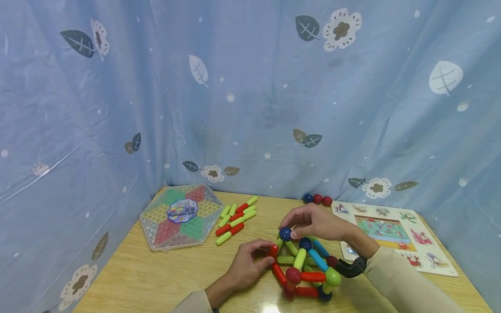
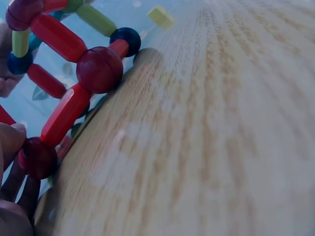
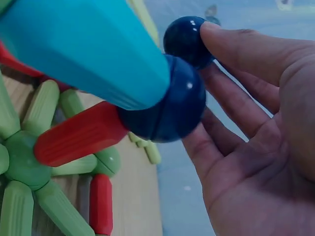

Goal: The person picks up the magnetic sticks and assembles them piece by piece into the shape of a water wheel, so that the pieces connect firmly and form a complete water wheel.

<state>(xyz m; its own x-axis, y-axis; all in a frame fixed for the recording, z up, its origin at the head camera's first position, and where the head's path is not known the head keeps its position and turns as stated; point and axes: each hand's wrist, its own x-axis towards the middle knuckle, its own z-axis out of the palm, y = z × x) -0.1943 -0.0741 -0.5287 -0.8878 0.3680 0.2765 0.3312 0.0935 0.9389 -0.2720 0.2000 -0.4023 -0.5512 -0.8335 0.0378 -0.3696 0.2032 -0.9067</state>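
Observation:
A frame of magnetic building rods and balls (image 1: 307,277) stands at the table's front. With thumb and fingers, my left hand (image 1: 250,263) pinches an upright red rod (image 1: 273,251) at the frame's left corner. Just below the thumb sits a dark red ball (image 2: 38,157), fingers behind it. My right hand (image 1: 318,224) reaches over the frame and pinches a dark blue ball (image 1: 285,234) between thumb and fingertips. Near it, a second blue ball (image 3: 167,105) joins a light blue rod (image 3: 93,54) and a red rod (image 3: 83,132). A green ball (image 3: 27,160) bears several green rods.
Loose green and red rods (image 1: 235,219) lie behind my left hand. Further left is a hexagonal checkers board (image 1: 156,237). Two red balls and a blue ball (image 1: 308,198) sit by the curtain (image 1: 250,108). A picture board (image 1: 426,265) lies at the right.

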